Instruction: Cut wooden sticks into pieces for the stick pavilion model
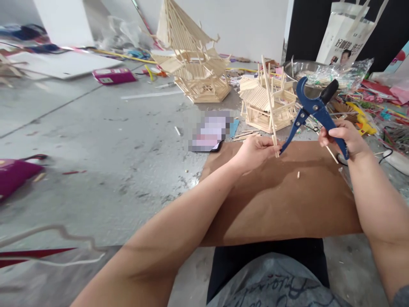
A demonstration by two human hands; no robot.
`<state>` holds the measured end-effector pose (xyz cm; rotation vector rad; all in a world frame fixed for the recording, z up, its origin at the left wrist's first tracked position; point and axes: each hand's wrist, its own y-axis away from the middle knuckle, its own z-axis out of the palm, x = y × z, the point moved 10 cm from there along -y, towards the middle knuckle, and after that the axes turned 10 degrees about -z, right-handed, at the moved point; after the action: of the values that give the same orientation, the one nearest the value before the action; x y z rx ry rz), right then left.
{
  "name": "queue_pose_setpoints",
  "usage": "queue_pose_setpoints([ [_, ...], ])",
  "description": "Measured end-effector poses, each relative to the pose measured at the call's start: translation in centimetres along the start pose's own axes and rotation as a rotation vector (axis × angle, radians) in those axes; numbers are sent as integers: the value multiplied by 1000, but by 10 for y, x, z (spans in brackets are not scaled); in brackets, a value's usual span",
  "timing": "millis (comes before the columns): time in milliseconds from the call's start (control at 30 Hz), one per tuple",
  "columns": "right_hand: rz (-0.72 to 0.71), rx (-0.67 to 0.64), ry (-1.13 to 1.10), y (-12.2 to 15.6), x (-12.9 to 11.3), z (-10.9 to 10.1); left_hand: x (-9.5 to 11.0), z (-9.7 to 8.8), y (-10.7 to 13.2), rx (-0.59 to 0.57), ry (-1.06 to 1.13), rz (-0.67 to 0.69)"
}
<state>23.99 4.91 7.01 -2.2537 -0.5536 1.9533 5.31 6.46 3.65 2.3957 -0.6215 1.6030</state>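
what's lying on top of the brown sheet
A short stick piece lies on the brown sheet. The left forearm covers part of its left side, the right forearm its right edge; what's beneath them can't be seen.

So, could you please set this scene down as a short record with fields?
Left hand: pinches thin wooden sticks, one long and nearly upright
Right hand: holds a blue cutter by one handle; the other handle ends close to the left hand
Under the hands: brown sheet, a short stick piece on it
Behind: tall stick tower, lower stick model to its right
Screen: lit phone, partly blurred
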Motion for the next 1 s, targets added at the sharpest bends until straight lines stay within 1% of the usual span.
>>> queue_pose_setpoints([
  [67, -39, 8, -58, -4, 5, 10, -4, 5, -1, -44, 61, -14],
  [133, -51, 24, -108, -6, 10, 20, -9, 10, -2, -75, 70, -32],
  [300, 23, 73, -318, -6, 29, 48, -12, 16, -1, -92, 72, -58],
  [433, 44, 50, -406, -5, 32, 66, -10, 21, 1, -115, 90, -59],
  [533, 73, 63, -468, -4, 32, 72, -10, 23, 1, -134, 87, -58],
  [667, 134, 115, -547, -5, 37, 71, -8, 22, 1, -135, 98, -32],
  [733, 143, 116, -518, -5, 39, 70, -8, 24, 1, -143, 87, -31],
  [900, 133, 98, -238, -2, 42, 66, -5, 27, 3, -143, 63, -12],
  [1000, 110, 72, -142, -2, 37, 66, -6, 26, 3, -127, 90, -38],
])
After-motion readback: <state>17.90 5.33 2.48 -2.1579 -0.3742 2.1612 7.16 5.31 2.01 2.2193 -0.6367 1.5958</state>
